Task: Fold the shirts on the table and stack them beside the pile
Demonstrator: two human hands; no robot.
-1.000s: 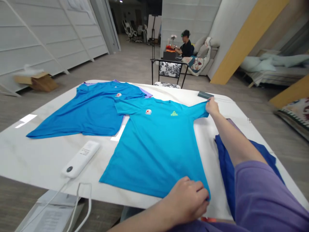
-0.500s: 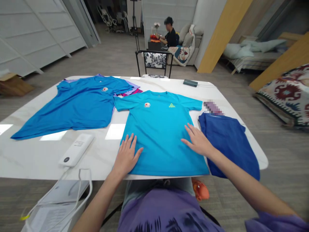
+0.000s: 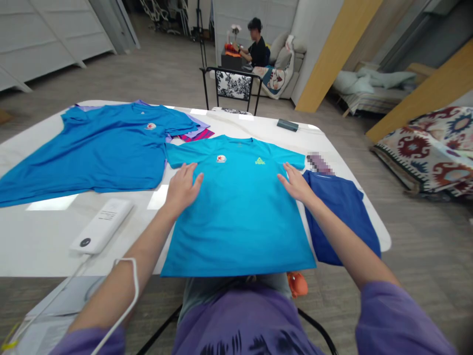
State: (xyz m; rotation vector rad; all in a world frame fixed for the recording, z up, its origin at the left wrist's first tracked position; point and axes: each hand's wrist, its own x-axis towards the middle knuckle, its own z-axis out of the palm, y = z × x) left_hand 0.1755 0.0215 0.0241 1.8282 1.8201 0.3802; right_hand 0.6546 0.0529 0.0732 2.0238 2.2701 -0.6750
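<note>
Smoothing seems the step: your left hand (image 3: pixel 182 188) and right hand (image 3: pixel 296 184), fingers extended and empty, lie over the turquoise T-shirt (image 3: pixel 238 217) on the table (image 3: pixel 44 236); next strokes probably call for even pressure.

Floor (image 3: pixel 162 64): runs grey, wood-grained.
White panels (image 3: pixel 33 39): line the left.
Yellow post (image 3: pixel 342 44): slants beside a pale wall (image 3: pixel 320 24).
Chair (image 3: pixel 232 85): stands beyond the table (image 3: pixel 314 140), black-framed, flower-patterned.
Sofa (image 3: pixel 300 65): holds cushions (image 3: pixel 284 58) farther back.
Bed (image 3: pixel 360 100): lies right of the post.
Light: glares in patches (image 3: pixel 53 202) off the table.
</note>
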